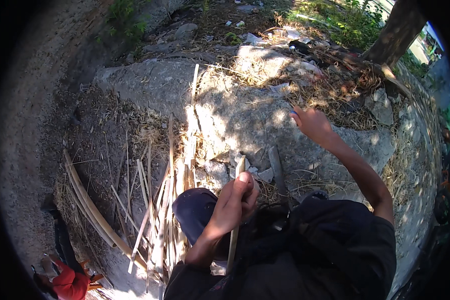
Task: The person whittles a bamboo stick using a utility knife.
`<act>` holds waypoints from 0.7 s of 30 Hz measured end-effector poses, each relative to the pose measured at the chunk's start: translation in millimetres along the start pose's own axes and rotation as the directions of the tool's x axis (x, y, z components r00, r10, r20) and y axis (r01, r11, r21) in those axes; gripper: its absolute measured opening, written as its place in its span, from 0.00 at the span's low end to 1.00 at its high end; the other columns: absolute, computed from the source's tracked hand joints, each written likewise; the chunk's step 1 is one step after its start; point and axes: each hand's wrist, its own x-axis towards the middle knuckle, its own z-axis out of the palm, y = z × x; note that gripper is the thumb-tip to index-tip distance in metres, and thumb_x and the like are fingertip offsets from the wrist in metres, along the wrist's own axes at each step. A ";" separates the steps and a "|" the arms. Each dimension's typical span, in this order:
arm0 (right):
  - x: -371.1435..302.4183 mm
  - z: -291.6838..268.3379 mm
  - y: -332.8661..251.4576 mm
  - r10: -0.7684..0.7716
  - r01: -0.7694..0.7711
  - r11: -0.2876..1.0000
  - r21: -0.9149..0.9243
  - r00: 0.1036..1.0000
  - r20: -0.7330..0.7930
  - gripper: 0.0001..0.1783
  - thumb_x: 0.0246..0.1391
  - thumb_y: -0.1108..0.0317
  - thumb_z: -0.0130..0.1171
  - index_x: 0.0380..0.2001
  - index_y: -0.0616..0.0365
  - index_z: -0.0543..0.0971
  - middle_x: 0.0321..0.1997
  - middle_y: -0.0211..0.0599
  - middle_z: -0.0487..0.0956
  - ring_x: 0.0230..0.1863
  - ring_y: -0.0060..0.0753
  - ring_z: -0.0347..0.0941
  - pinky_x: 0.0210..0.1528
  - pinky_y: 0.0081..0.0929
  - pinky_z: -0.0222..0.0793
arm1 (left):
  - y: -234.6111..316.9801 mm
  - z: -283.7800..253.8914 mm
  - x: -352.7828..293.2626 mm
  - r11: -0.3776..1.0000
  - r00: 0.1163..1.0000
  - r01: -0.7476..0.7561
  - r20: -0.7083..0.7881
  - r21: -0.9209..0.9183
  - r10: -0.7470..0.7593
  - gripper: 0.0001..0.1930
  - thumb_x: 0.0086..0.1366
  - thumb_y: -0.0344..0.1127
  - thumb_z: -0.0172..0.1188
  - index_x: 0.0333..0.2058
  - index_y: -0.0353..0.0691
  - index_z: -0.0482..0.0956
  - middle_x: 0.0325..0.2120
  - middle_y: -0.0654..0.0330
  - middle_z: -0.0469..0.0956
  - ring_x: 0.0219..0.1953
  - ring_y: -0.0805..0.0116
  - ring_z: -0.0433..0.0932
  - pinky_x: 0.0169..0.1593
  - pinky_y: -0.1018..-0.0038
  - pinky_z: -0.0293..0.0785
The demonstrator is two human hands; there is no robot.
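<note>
Head view: left hand point(233, 201) grips a wooden strip point(233, 246) while right hand point(313, 126) is held out

The left hand is closed firmly, its thumb laid along the strip and its fingers curled round it. The strip stands nearly upright in front of the body, its blunt upper end showing above the thumb and its lower length running down against the dark shirt point(330, 255).

Out to the right, over a rough stone slab point(265, 125), the right hand is curled into a fist. A small blue bit point(295, 115) shows at its finger side; what it belongs to cannot be told.

Loose pale strips point(160, 215) lie heaped left of the bent knee point(195, 206), with long curved pieces point(92, 207) beside them. A flat grey bar point(277, 170) lies just right of the left hand. At lower left, a person in a red top point(71, 282) is near an orange chair point(96, 281); a tree trunk point(397, 32) rises at upper right.
</note>
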 end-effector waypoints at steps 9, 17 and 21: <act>-64.8 -124.2 -103.3 -0.250 0.407 0.689 0.599 0.910 -0.331 0.14 0.67 0.61 0.59 0.46 0.60 0.75 0.35 0.42 0.81 0.25 0.50 0.78 0.26 0.40 0.72 | 11.7 5.6 -5.7 0.978 0.992 0.036 0.124 -0.207 -0.010 0.28 0.78 0.68 0.38 0.34 0.47 0.59 0.14 0.70 0.53 0.14 0.81 0.47 0.19 0.79 0.44; -77.0 -121.9 -121.3 -0.387 0.582 0.701 0.413 0.796 -0.466 0.15 0.64 0.54 0.62 0.41 0.53 0.74 0.25 0.29 0.71 0.18 0.34 0.76 0.20 0.33 0.71 | 7.6 10.2 -8.2 0.986 0.993 0.005 0.120 -0.165 0.015 0.28 0.78 0.67 0.37 0.33 0.46 0.59 0.15 0.68 0.54 0.15 0.80 0.47 0.19 0.78 0.45; -76.8 -123.0 -122.6 -0.401 0.557 0.748 0.360 0.812 -0.424 0.17 0.64 0.51 0.61 0.41 0.53 0.74 0.24 0.28 0.70 0.18 0.31 0.76 0.19 0.32 0.72 | 3.2 9.6 -6.7 0.990 0.996 -0.049 0.065 -0.130 0.058 0.27 0.80 0.64 0.35 0.33 0.45 0.59 0.16 0.68 0.54 0.16 0.80 0.48 0.21 0.78 0.45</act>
